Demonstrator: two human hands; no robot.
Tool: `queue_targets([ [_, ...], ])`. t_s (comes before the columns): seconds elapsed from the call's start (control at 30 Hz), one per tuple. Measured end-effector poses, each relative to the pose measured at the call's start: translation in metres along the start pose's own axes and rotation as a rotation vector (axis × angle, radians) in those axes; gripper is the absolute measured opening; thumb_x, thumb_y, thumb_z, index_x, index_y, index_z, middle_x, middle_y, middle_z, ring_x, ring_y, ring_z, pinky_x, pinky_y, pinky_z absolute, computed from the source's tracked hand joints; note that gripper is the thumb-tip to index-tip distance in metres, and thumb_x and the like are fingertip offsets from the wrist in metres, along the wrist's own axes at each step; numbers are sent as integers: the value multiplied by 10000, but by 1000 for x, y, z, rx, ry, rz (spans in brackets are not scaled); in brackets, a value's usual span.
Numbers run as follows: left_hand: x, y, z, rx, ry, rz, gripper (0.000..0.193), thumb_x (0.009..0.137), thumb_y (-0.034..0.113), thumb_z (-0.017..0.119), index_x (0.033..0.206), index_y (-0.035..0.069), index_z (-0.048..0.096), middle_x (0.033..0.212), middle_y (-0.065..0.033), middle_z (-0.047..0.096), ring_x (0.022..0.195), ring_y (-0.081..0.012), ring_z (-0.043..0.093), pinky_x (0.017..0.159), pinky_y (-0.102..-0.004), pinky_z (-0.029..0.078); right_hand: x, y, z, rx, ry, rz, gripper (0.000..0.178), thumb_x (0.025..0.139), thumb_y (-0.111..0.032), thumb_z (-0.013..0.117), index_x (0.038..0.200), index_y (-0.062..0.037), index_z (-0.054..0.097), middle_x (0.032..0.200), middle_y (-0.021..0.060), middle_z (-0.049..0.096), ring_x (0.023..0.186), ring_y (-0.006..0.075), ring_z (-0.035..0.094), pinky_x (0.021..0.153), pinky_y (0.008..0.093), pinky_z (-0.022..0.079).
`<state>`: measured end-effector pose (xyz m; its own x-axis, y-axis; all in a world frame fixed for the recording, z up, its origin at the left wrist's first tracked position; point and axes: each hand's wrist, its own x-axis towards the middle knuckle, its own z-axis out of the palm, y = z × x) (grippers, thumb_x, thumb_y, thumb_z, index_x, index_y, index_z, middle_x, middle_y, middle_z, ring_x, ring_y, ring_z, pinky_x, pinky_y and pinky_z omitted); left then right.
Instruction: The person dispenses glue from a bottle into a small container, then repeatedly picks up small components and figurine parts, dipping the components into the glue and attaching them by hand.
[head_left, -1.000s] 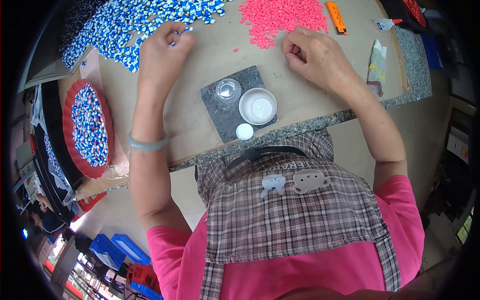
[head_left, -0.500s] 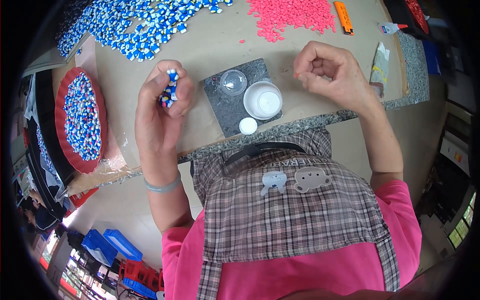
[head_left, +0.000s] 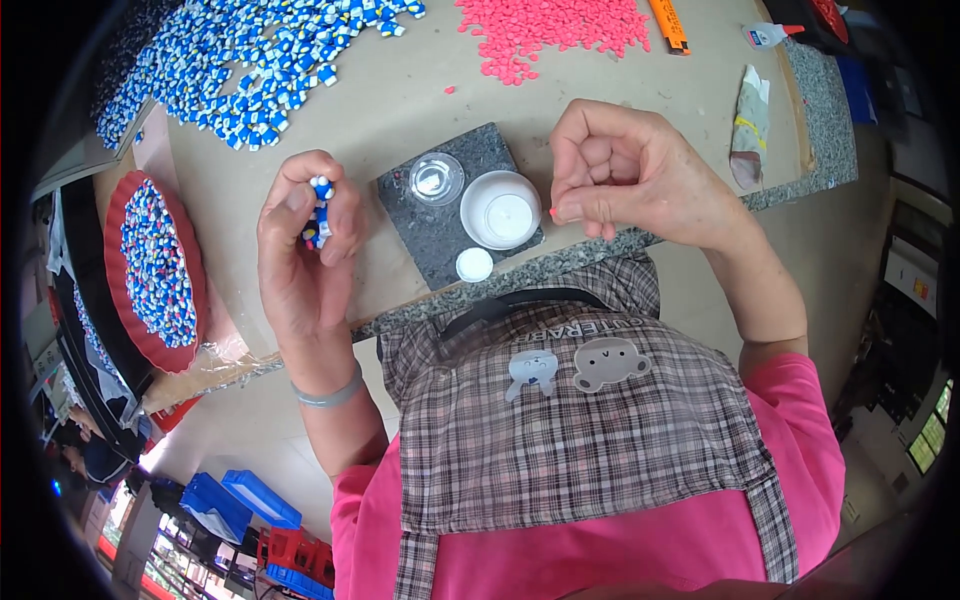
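Observation:
My left hand [head_left: 305,245] is curled around several small blue-and-white pieces [head_left: 320,188], which show between thumb and fingers. My right hand [head_left: 625,175] pinches a tiny red-pink piece [head_left: 554,212] between thumb and forefinger, just right of a white bowl [head_left: 472,228]. A smaller white round container [head_left: 509,218] sits inside that bowl. The bowl stands on a dark stone slab [head_left: 412,240], along with a clear round dish [head_left: 437,178]. At the slab's near edge is a small white round cap or dish [head_left: 474,264].
Far left spreads a heap of blue-and-white pieces [head_left: 265,85]; beyond the slab lies a pink heap [head_left: 555,40]. A red fluted tray [head_left: 190,290] of mixed pieces stands at left. At right are an orange box [head_left: 670,27], a glue bottle [head_left: 768,35] and a rolled packet [head_left: 750,130].
My right hand has come left and down, bringing the red-pink piece close to the bowl. My left hand keeps its hold on the pieces. The whole view has shifted slightly.

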<state>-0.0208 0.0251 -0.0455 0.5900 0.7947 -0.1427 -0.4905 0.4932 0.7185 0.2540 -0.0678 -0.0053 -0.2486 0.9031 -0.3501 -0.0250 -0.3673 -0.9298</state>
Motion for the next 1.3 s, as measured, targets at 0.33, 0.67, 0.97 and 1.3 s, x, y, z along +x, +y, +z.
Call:
queue_targets([
  [0.33, -4, 1, 9, 18, -41, 106, 269, 986, 184, 484, 1182, 1, 513, 1041, -258, 643, 499, -27, 326, 456, -159, 274, 0, -2, 6, 8, 18, 35, 185, 834, -22, 678, 905, -37, 508, 692, 52, 634, 567, 69, 572, 480, 206, 438],
  [0.67, -14, 5, 11, 108, 41, 107, 297, 993, 211, 477, 1140, -35, 553, 899, -201, 668, 477, -23, 298, 453, -150, 253, 1, -12, 17, -81, 63, 81, 194, 835, -2, 667, 882, -40, 482, 677, 46, 624, 538, 65, 558, 457, 198, 425],
  [0.97, -18, 2, 10, 113, 100, 36, 264, 930, 139, 600, 1114, -49, 590, 770, -83, 606, 496, -7, 325, 448, -142, 240, 3, -13, 23, -159, 103, 77, 213, 835, 7, 662, 863, -47, 458, 648, 26, 592, 533, 53, 537, 452, 201, 412],
  [1.3, -20, 4, 18, 223, 96, 2, 274, 869, 68, 618, 1111, -59, 612, 819, -125, 670, 512, 2, 363, 457, -141, 260, 3, -19, 29, -244, 150, 70, 231, 818, 40, 649, 856, -46, 438, 664, 25, 596, 544, 52, 541, 480, 200, 429],
])
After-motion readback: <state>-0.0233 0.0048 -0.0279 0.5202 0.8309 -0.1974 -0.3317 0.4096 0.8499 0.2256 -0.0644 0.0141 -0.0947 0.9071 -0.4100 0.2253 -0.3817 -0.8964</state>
